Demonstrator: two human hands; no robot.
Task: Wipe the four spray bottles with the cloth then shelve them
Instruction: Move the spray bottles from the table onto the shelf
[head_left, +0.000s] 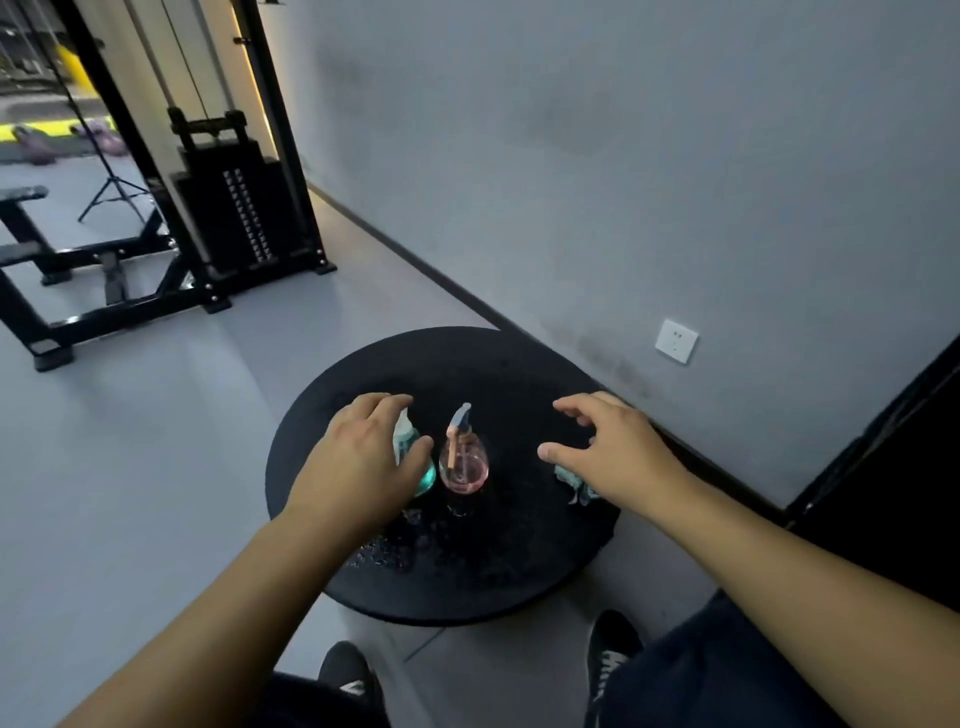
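Note:
Two spray bottles stand on a round black table (467, 358). The teal spray bottle (410, 447) is partly hidden behind my left hand (363, 452), whose spread fingers and thumb reach around its head without a firm grip. Just right of it stands the pink spray bottle (464, 457), upright and free. My right hand (608, 441) hovers open over the table's right side. Under its palm lies a crumpled light blue-grey cloth (571, 480), mostly hidden. No other bottles are in view.
Water droplets (395, 545) speckle the table's near side. A grey wall with a white socket (675, 340) runs behind the table. A black cable weight machine (228, 208) stands at the far left. A dark unit (893, 467) stands at the right edge. My shoes (613, 649) are below.

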